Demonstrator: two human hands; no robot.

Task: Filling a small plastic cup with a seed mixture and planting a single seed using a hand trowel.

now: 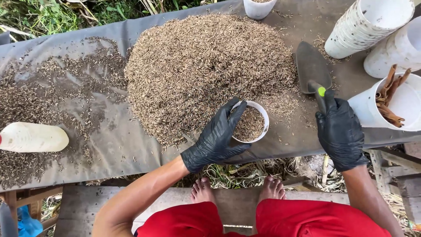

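White plastic cup (251, 123) of brown husks sits at lower centre, gripped at its rim by the black-gloved left hand (217, 136), while the black-gloved right hand (340, 131) clasps the grey trowel (312, 66), blade pointing up-frame, to its right.

My left hand (218, 138) sits in a black glove, fingers curled forward with the thumb up, forearm bare and angled in from the lower left. My right hand (340, 129) (also gloved black) is closed into a fist, knuckles up, its forearm running almost straight back toward me.
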